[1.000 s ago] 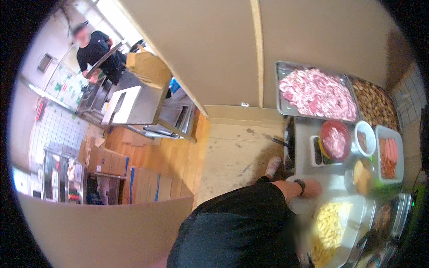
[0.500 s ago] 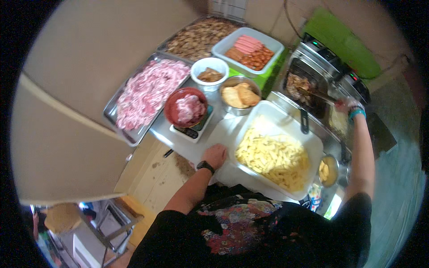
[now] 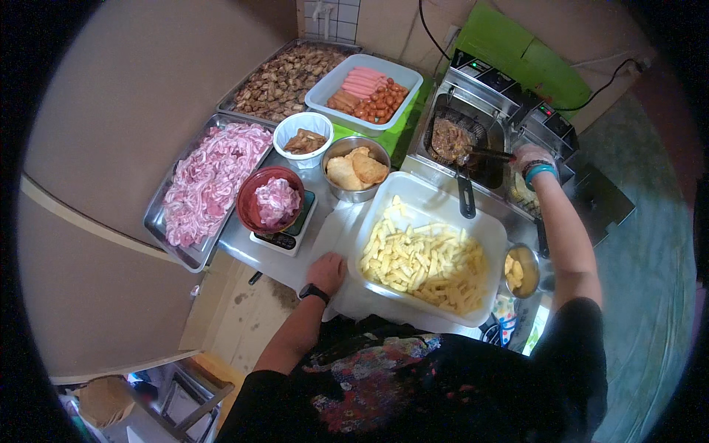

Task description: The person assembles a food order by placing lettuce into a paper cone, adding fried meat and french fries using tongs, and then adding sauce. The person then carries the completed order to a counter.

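My right hand (image 3: 530, 158) reaches over the fryer at the right and grips dark tongs (image 3: 489, 153). Their far end touches a piece of browned meat (image 3: 450, 139) in the fryer's wire basket (image 3: 480, 134), whose black handle (image 3: 466, 196) points back over the counter. My left hand (image 3: 327, 272), fingers curled closed and nothing visible in them, rests on the counter's near edge, just left of a white tub (image 3: 496, 229) of cut raw potato sticks (image 3: 421, 255).
A red bowl of raw meat (image 3: 277, 203) sits on a scale (image 3: 292, 240). Trays of sliced raw meat (image 3: 210, 181) and browned pieces (image 3: 295, 77), a sausage tub (image 3: 369, 88), a white bowl (image 3: 303, 140) and steel bowls (image 3: 356, 168) surround it. A lid (image 3: 605, 203) stands right of the fryer.
The view has turned, so the counter appears farther left and sharper. The tongs in my right hand now lie more level across the basket, at the meat. My left hand stays on the counter.
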`<state>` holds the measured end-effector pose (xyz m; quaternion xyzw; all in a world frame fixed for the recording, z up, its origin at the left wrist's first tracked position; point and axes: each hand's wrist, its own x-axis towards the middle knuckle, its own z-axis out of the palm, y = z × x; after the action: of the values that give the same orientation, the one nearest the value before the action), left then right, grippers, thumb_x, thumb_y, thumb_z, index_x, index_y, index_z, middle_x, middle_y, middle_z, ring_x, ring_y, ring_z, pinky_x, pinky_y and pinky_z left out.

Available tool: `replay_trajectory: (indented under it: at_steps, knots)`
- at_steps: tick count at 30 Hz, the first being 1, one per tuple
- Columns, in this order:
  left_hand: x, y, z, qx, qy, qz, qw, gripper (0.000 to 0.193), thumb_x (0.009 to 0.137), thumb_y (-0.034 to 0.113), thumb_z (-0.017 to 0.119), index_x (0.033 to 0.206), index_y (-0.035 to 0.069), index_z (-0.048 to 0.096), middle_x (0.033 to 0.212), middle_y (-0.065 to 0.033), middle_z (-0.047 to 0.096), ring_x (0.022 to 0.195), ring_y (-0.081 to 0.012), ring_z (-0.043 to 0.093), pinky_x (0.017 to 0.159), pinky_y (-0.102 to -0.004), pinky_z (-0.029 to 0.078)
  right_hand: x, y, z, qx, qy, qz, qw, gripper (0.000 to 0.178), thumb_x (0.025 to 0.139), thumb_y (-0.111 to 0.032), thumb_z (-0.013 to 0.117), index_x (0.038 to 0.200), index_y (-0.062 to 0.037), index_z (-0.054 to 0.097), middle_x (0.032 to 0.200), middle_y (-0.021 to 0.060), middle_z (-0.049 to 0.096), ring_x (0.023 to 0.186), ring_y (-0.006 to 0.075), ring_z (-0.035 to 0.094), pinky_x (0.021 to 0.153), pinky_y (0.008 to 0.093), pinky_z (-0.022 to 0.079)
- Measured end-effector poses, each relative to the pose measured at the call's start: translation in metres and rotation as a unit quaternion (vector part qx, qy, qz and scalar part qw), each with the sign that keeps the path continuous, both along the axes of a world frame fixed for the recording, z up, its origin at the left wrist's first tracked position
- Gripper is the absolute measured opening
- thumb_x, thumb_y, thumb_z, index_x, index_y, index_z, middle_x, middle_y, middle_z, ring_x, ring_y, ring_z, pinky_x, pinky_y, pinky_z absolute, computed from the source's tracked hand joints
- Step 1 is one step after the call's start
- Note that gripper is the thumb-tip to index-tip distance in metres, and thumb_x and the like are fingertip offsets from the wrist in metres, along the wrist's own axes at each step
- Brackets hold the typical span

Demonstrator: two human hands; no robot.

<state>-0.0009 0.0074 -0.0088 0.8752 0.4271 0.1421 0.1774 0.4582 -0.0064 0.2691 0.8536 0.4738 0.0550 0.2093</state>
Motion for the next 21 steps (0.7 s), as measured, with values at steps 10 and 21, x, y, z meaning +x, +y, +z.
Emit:
replay_trajectory:
  at_steps: [10, 21]
  knots:
    - [0.002, 0.0, 0.001, 0.002, -0.009, -0.008, 1.0, 0.013, 0.079, 0.021, 0.049, 0.078, 0.009, 0.051, 0.079, -0.0103, 0.054, 0.074, -0.0298, 0.055, 0.063, -0.0411, 0.045, 0.067, 0.011, -0.049, -0.003, 0.229, -0.046, 0.972, 0.053, 0.072, -0.05, 0.056, 0.097, -0.004, 0.062, 0.106, 0.016, 0.057, 0.099, 0.0306, 0.054, 0.083, 0.0394, 0.044]
    - [-0.003, 0.0, -0.007, 0.027, -0.01, -0.013, 1.0, 0.012, 0.079, 0.021, 0.05, 0.078, 0.009, 0.051, 0.078, -0.0095, 0.053, 0.074, -0.0288, 0.054, 0.062, -0.0405, 0.045, 0.033, -0.009, -0.054, 0.01, 0.208, -0.006, 0.978, 0.032, 0.07, -0.033, 0.058, 0.086, -0.0059, 0.062, 0.079, 0.0148, 0.061, 0.068, 0.0285, 0.055, 0.065, 0.0353, 0.046]
